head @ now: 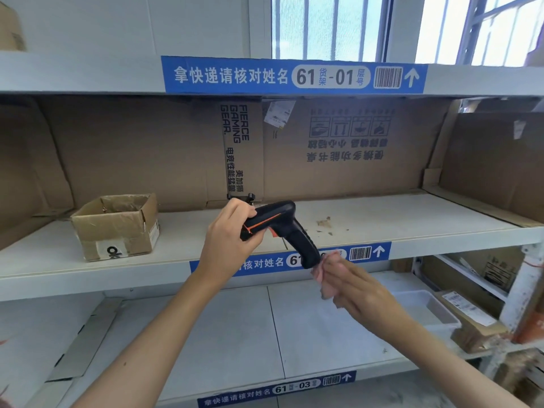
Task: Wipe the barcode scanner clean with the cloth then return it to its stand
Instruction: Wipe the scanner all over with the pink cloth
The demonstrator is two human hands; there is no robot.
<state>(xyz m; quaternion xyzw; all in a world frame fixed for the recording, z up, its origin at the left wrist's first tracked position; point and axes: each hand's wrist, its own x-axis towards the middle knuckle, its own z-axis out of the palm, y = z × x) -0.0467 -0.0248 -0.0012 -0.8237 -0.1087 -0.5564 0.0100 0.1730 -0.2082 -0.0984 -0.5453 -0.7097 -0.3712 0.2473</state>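
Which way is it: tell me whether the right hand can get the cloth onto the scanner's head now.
Probably not yet: the left hand wraps the scanner at its head, covering much of it. The right hand presses the cloth at the handle's bottom end.

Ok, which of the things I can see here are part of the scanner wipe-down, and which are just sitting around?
Part of the job:
- barcode scanner, head gripped by the left hand
- pink cloth, pressed to the handle's end by the right hand
- black stand, partly hidden behind the left hand

Just lying about:
- open cardboard box
- white tray, lower shelf
- labelled parcel beside it
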